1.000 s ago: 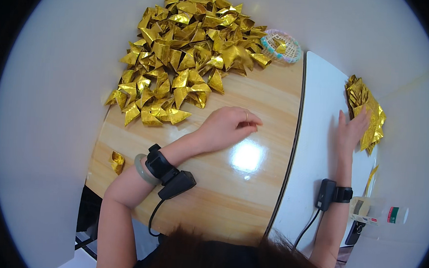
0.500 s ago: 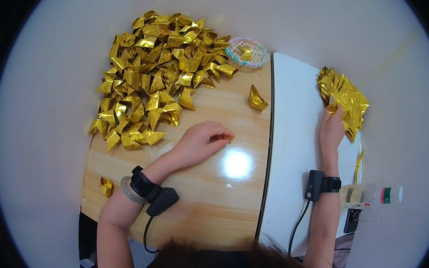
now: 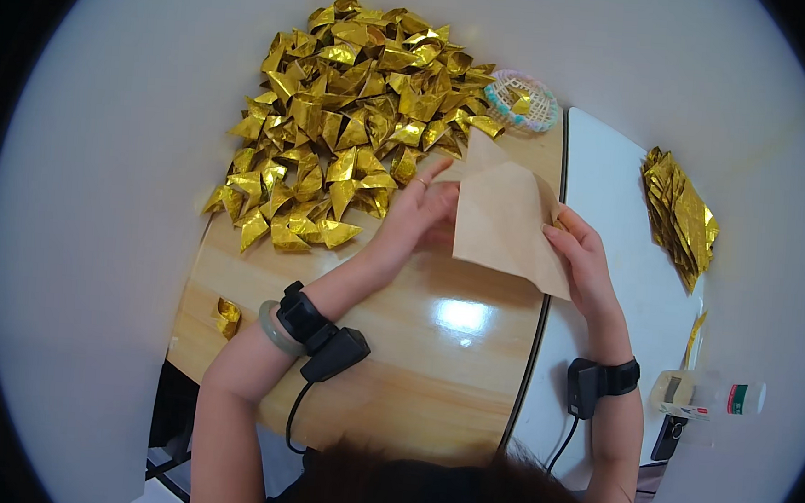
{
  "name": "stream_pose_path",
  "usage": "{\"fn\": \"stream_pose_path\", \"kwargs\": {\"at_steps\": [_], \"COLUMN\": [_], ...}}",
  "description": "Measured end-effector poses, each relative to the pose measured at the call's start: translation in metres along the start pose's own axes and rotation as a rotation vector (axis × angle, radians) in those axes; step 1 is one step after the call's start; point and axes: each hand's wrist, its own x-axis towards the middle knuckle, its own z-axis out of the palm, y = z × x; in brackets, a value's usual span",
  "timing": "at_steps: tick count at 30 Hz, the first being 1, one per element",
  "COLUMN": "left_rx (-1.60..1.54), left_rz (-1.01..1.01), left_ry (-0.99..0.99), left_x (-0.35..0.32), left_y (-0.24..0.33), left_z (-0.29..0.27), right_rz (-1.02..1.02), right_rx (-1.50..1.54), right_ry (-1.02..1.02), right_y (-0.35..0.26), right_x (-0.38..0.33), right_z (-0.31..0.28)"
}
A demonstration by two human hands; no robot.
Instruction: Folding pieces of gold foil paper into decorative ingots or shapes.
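Note:
Both hands hold a sheet of paper (image 3: 504,216) above the round wooden table (image 3: 415,344), its plain tan back facing up. My left hand (image 3: 416,214) pinches the sheet's left edge, fingers partly under it. At the right edge my right hand (image 3: 584,261) grips the paper with the thumb on top. A large heap of folded gold paper pieces (image 3: 346,119) lies just left of and behind the sheet. Each wrist wears a black band with a cable.
A flat stack of gold sheets (image 3: 679,213) lies on the white table (image 3: 610,172) at the right. A small pastel woven basket (image 3: 522,102) sits behind the sheet. One stray gold piece (image 3: 226,316) rests near the wooden table's left edge. A small bottle (image 3: 702,396) lies at lower right.
My right hand has come back from the gold stack with a sheet, and my left hand has risen off the table and taken its other edge. The lone gold piece is hidden or gone.

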Motion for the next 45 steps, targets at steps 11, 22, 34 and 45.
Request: {"fn": "stream_pose_path", "kwargs": {"at_steps": [11,22,34,45], "left_rx": [1.061,0.914,1.021,0.979], "left_rz": [0.561,0.208,0.266,0.250], "left_ry": [0.002,-0.752,-0.918,-0.870], "left_x": [-0.011,-0.018,-0.022,-0.022], "left_y": [0.002,0.004,0.009,0.001], "left_z": [0.000,0.004,0.005,0.007], "right_rz": [-0.683,-0.423,-0.442,-0.745], "right_rx": [-1.115,-1.067,-1.279,-1.451], "right_ry": [0.304,0.072,-0.086,0.223], "right_y": [0.011,0.007,-0.022,-0.063], "right_x": [0.004,0.004,0.038,0.081], "right_z": [-0.003,0.009,0.053,0.064]}}
